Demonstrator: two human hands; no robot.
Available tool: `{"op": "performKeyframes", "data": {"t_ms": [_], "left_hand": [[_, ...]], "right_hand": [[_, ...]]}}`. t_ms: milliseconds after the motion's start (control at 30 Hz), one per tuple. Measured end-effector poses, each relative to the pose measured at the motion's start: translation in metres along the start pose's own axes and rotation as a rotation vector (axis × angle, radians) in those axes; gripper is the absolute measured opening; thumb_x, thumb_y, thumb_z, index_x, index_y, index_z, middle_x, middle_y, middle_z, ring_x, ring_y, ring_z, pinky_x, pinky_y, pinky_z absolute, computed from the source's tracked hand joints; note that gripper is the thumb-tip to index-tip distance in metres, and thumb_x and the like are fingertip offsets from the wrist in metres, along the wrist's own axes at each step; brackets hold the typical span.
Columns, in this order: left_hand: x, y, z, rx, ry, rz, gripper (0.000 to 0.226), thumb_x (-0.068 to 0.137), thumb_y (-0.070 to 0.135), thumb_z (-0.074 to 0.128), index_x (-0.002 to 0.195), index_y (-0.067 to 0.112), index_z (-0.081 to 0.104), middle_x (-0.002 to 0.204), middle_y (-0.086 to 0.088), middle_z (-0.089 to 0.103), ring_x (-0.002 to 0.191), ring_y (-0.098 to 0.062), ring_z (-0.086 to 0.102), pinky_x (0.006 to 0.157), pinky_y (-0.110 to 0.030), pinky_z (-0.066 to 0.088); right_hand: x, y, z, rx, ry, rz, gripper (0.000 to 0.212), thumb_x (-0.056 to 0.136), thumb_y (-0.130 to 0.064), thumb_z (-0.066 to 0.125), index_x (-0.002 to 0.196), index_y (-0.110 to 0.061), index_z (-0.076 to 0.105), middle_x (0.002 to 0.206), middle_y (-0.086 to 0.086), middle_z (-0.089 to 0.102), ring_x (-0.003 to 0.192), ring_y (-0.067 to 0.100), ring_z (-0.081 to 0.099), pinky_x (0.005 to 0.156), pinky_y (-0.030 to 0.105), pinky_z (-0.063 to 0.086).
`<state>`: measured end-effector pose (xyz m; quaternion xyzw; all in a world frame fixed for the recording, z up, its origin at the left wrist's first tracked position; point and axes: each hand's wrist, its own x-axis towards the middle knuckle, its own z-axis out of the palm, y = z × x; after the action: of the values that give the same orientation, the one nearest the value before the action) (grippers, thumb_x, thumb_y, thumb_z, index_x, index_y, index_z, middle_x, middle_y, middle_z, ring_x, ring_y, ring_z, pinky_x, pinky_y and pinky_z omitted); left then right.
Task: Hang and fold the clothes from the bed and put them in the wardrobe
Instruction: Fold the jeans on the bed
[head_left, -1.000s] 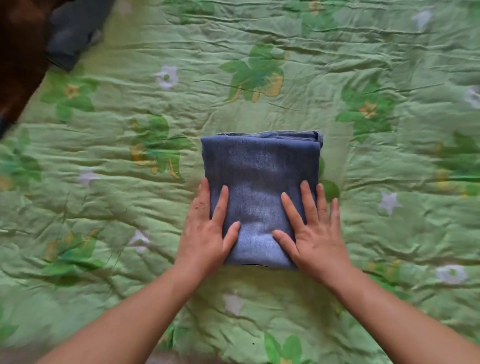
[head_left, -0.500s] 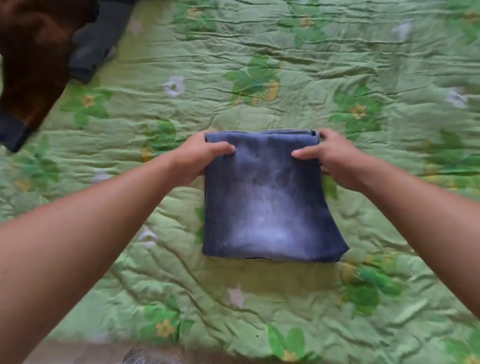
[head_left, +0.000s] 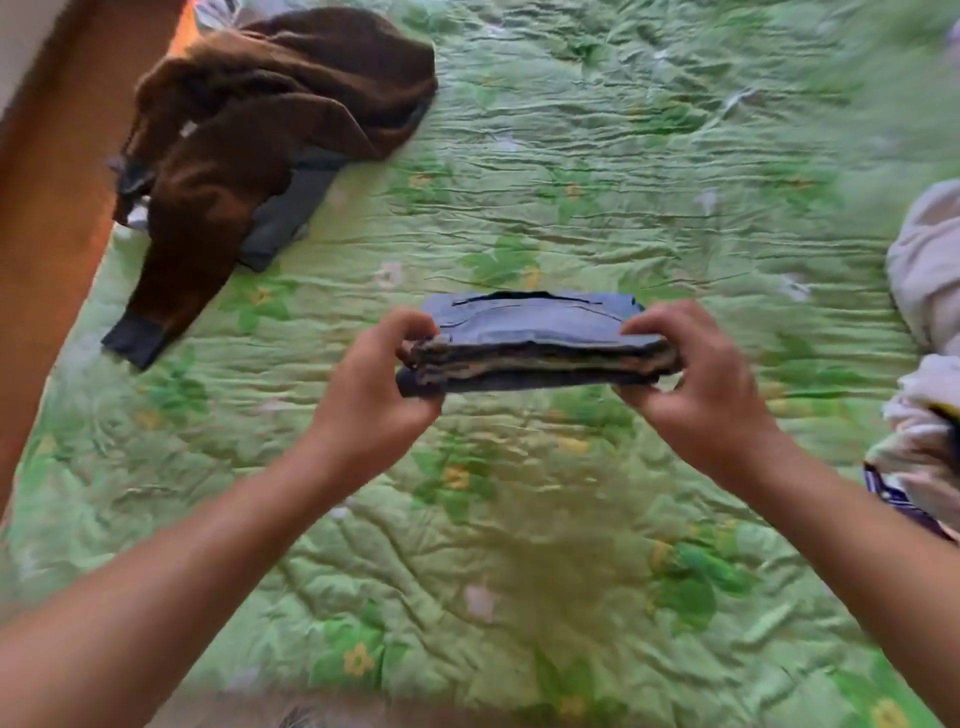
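Folded blue jeans (head_left: 535, 338) hang flat in the air above the green flowered bedspread (head_left: 545, 545), their stacked layers facing me. My left hand (head_left: 379, 384) grips the left end of the bundle, thumb on top and fingers below. My right hand (head_left: 701, 384) grips the right end the same way. A shadow of the bundle lies on the spread beneath it.
A crumpled brown jacket (head_left: 249, 140) lies at the far left of the bed, over a grey garment (head_left: 285, 208). Pale clothes (head_left: 930, 291) are piled at the right edge. A brown wooden surface (head_left: 47, 197) borders the bed on the left.
A second ago both hands pressed flat on the folded jeans. They then took hold of its far corners, and now the bundle is lifted off the bed between both hands.
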<state>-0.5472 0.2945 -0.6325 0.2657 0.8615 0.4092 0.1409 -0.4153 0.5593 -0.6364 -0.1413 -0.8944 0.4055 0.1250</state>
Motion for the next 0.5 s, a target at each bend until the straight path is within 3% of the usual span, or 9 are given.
{"op": "performKeyframes", "data": {"t_ms": [67,100,233,333,500], "left_hand": [[-0.048,-0.021,0.021,0.166,-0.053,0.050,0.055,0.071,0.007,0.073,0.119,0.027,0.056,0.116,0.002,0.061,0.104,-0.020,0.059,0.090,-0.029,0.046],[-0.071,-0.036,0.033,0.229,-0.114,0.038,0.057,0.072,0.005,0.076,0.124,0.020,0.058,0.125,-0.001,0.060,0.114,-0.024,0.057,0.099,-0.031,0.042],[-0.128,-0.086,0.072,0.272,-0.252,-0.138,0.054,0.083,0.010,0.076,0.134,0.014,0.059,0.139,-0.006,0.054,0.131,-0.027,0.050,0.114,-0.037,0.036],[-0.119,-0.099,0.091,0.301,-0.189,-0.166,0.049,0.089,0.015,0.070,0.136,0.011,0.057,0.143,-0.010,0.050,0.134,-0.029,0.046,0.115,-0.035,0.031],[-0.051,-0.092,0.116,0.306,-0.074,-0.119,0.046,0.096,0.011,0.059,0.142,0.008,0.052,0.153,-0.019,0.038,0.141,-0.036,0.036,0.120,-0.044,0.026]], "right_hand": [[-0.048,0.012,0.019,-0.166,-0.043,-0.065,0.045,0.065,-0.001,0.078,0.106,-0.015,0.066,0.109,0.004,0.056,0.103,0.027,0.056,0.092,0.034,0.047],[-0.073,0.024,0.030,-0.222,-0.117,-0.012,0.050,0.065,-0.001,0.079,0.112,-0.012,0.066,0.114,0.008,0.056,0.107,0.032,0.056,0.096,0.040,0.047],[-0.151,0.067,0.070,-0.283,-0.453,0.332,0.066,0.082,-0.026,0.079,0.142,-0.016,0.053,0.141,0.012,0.046,0.133,0.032,0.043,0.114,0.043,0.034],[-0.150,0.086,0.086,-0.301,-0.397,0.362,0.060,0.089,-0.031,0.072,0.143,-0.014,0.053,0.144,0.016,0.044,0.135,0.036,0.041,0.115,0.048,0.033],[-0.074,0.090,0.111,-0.362,-0.272,0.203,0.060,0.096,-0.043,0.060,0.149,-0.020,0.046,0.160,0.017,0.026,0.147,0.036,0.024,0.119,0.052,0.026]]}}
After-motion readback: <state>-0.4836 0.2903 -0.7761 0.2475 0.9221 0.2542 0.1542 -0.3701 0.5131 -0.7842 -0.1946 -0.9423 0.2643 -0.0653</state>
